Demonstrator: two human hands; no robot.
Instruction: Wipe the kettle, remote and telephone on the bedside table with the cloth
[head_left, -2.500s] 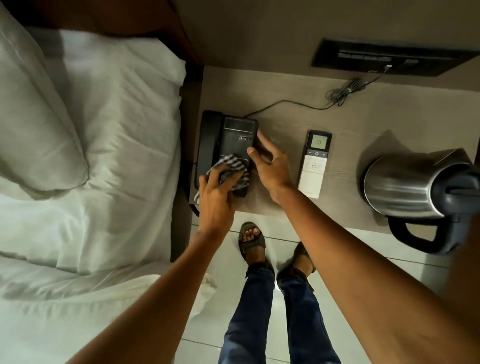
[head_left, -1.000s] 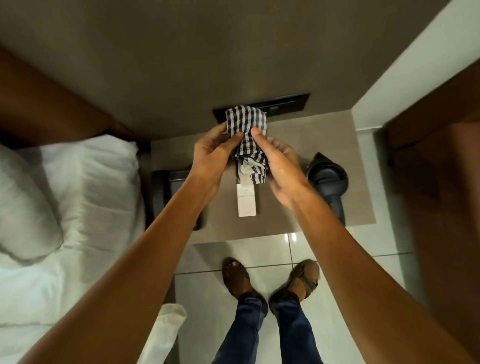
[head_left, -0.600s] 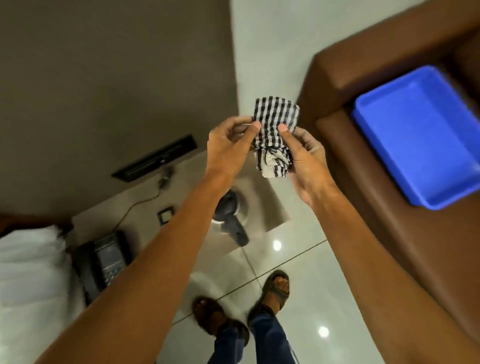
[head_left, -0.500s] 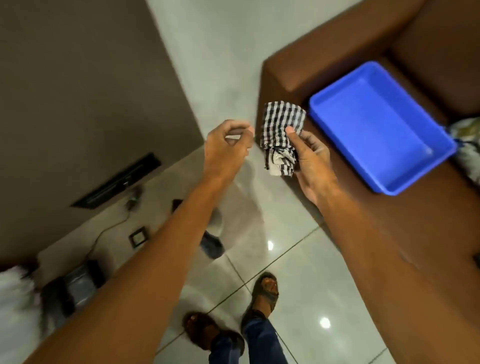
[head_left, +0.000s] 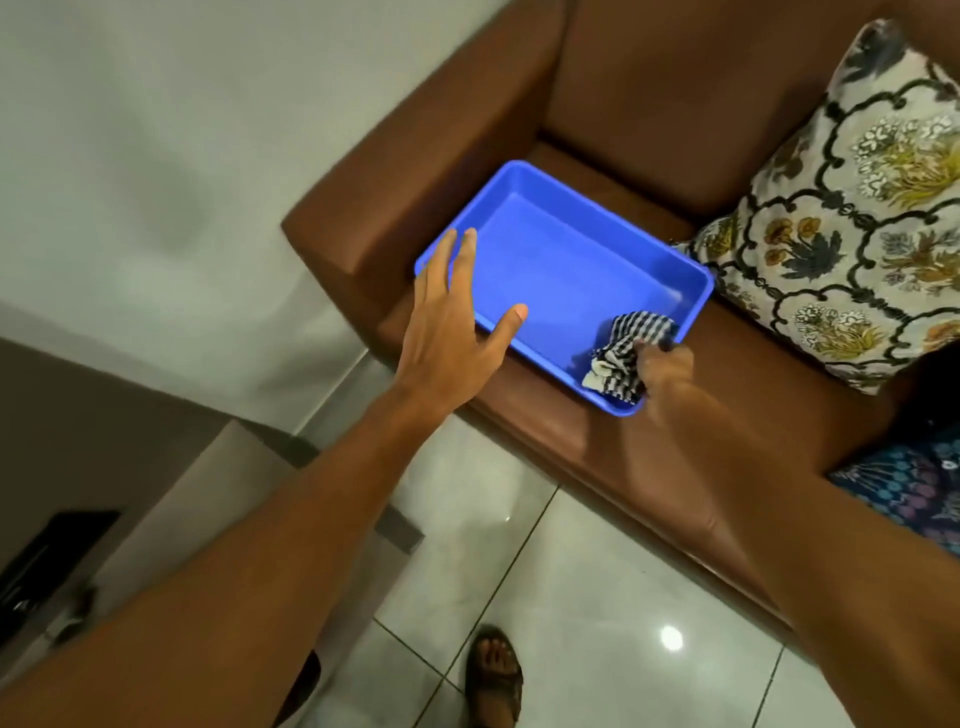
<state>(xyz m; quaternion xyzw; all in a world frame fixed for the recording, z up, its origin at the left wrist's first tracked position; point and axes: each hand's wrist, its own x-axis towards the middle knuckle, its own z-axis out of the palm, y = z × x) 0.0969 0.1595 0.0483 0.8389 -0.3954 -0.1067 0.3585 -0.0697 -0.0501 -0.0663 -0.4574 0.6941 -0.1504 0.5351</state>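
Note:
The black-and-white checked cloth (head_left: 626, 348) is bunched in the near right corner of a blue plastic tray (head_left: 550, 244), with my right hand (head_left: 665, 371) shut on it. My left hand (head_left: 452, 322) hovers open over the tray's near left rim, fingers spread, holding nothing. The kettle, remote and telephone are out of view; only a corner of the bedside table (head_left: 171, 499) shows at the lower left.
The tray rests on the seat of a brown leather sofa (head_left: 649, 130). A floral cushion (head_left: 857, 208) leans at the sofa's right, with a blue patterned cushion (head_left: 914, 499) below it. Glossy floor tiles (head_left: 545, 582) and my sandalled foot (head_left: 493, 675) lie below.
I have turned from the bedside table to the sofa. My left hand let go of the cloth and opened. My right hand carried the cloth down into the blue tray.

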